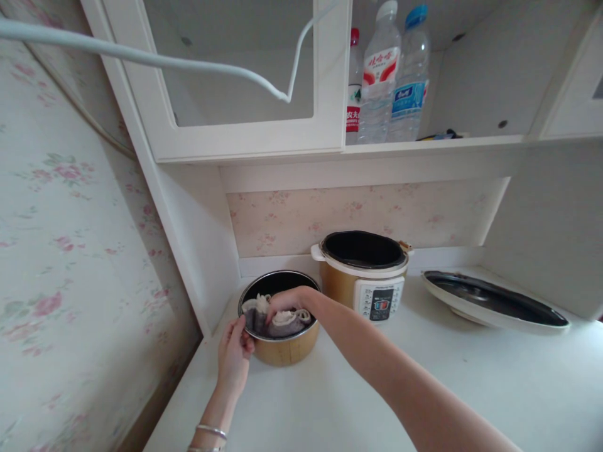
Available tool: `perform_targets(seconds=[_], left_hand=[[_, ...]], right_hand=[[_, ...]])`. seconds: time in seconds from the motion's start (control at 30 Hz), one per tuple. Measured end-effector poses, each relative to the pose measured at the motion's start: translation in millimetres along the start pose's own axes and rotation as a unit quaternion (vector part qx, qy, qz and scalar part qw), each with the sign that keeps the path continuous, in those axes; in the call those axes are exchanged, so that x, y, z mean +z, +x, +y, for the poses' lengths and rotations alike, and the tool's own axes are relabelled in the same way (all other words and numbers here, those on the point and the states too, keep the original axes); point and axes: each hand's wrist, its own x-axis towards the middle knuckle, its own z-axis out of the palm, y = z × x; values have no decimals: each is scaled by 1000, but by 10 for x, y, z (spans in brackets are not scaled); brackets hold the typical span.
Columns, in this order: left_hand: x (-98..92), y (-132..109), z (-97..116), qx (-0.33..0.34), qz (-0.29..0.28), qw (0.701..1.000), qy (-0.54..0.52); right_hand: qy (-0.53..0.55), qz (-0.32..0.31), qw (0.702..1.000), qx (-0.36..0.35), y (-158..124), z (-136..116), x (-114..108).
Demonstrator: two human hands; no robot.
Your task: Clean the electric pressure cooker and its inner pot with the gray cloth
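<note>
A: Leftmost?
B: Left hand (236, 349). Thumb and fingers pinched the rim of a round, gold-brown, dark-lined pot (283, 353) at eight o'clock.
A: Inside?
B: Bunched grey-and-white fabric cloth (286, 324). Right hand (286, 300) reached in over three o'clock; fingertips hidden, couldn't tell if gripping.
A: Further right?
B: Round gold-and-white rice cooker (340, 287), open, pot's two o'clock. Wide black-topped white disc (494, 302) lay at cooker's three.

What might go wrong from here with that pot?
The pot might slide or tip if the right hand pushes the cloth hard; the left hand holds one side of its rim. Sliding, it might knock the cooker close beside it. The lid rests with its rim raised, so a bump might rock it.
</note>
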Motion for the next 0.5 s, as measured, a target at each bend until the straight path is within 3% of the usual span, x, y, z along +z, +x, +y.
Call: perform_targets(seconds=[0.07, 0.2, 0.3, 0.4, 0.5], left_hand=[[0, -2, 4, 1, -7, 1000, 1], [-15, 15, 15, -8, -24, 1000, -4], [-31, 28, 19, -14, -24, 1000, -11], [-30, 21, 28, -15, -20, 1000, -11], [-10, -2, 42, -15, -13, 1000, -6]], right_hand=[[59, -26, 998, 3, -73, -61, 44], [174, -14, 984, -24, -334, -109, -45], [313, 3, 948, -61, -732, -25, -240], [462, 84, 875, -121, -1259, 118, -400], [480, 232, 832, -153, -1799, 285, -460]])
